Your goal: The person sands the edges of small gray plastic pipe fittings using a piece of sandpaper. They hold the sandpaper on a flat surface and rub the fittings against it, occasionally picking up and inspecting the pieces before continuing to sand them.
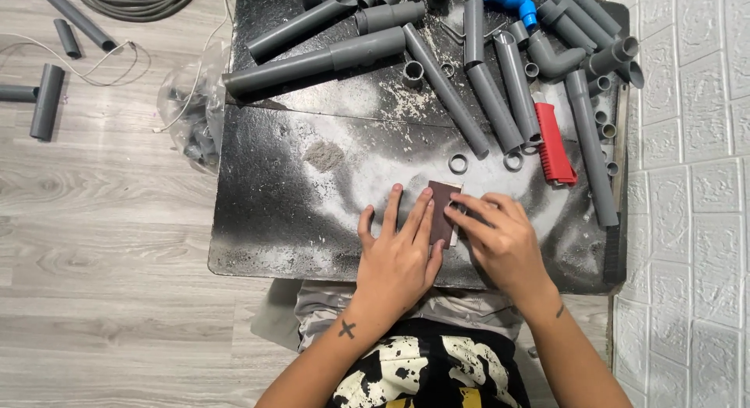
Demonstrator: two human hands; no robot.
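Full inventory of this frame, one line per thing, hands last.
board: one, black, dusty, centre
pipes: many, grey, top of board
rings: several, grey, mid board
valve: one, blue, top
tool: one, red, right of pipes
sandpaper: one, brown, under both hands
bag: one, clear, left of board
floor pipes: few, grey, top left
hose: one coil, grey, top left
left hand: flat on sandpaper
right hand: on sandpaper edge

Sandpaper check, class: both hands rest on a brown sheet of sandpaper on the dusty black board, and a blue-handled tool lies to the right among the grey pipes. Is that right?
Not quite. The head view shows that the tool has a red handle, not blue. The rest stands: the left hand and right hand rest on the brown sandpaper on the dusty black board, with grey pipes around.
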